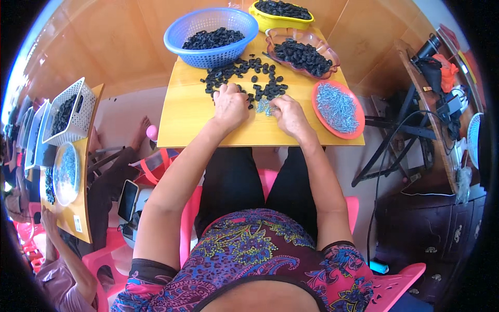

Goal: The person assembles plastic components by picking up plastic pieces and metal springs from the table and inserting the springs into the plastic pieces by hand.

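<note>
Black oval plastic pieces [221, 75]: strewn loose across the far half of my wooden counter [179, 125]; in my judgement light, stiff, hard to break, apt to skid, best taken by the outer edges. Silvery-blue fasteners [263, 107]: a small heap lay between my grips; likely slick and hard to single out, best pinched across the middle. Left grip [232, 107]: curled down beside the black pieces, fingertips hidden; I could not tell what, if anything, it held. Right grip [292, 117]: thumb and fingers drawn together at the heap's edge; whether anything was pinched, I could not tell. Containers: blue perforated basket [221, 57], yellow basin [270, 22] and translucent scalloped tray [284, 34], all stocked with black pieces; orange-red plate [343, 135], at the counter's right edge, was spread with fasteners; white basket [70, 135], well apart leftward, held dark pieces
</note>
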`<action>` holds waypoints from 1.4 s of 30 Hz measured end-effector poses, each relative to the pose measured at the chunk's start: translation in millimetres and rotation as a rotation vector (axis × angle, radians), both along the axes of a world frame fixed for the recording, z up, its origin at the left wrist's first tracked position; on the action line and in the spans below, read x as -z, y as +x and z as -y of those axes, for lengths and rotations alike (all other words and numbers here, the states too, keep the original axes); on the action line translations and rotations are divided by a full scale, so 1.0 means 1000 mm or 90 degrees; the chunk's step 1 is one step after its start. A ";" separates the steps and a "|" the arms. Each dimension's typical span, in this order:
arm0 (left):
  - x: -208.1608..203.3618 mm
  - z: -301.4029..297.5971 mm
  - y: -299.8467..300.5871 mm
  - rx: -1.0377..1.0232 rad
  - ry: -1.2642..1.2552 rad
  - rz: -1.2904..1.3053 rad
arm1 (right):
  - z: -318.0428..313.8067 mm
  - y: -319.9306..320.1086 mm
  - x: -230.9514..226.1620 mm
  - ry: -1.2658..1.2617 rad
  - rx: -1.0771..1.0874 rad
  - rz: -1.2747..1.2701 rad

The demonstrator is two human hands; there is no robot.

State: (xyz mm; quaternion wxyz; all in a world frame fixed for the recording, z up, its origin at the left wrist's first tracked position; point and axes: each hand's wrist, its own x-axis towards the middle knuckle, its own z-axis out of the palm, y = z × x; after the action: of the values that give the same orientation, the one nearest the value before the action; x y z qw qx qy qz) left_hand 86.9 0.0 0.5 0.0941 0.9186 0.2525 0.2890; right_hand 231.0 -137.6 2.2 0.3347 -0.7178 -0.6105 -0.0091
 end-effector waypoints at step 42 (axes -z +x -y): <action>-0.020 0.042 -0.048 0.140 -1.262 0.551 | 0.020 0.011 -0.022 -0.014 0.061 -0.398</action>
State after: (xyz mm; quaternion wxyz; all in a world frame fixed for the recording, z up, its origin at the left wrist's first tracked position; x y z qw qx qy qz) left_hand 39.1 -41.6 20.9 0.9003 0.2717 0.2351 0.2458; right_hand 242.3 -157.6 24.6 0.4975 -0.7171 -0.4437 0.2033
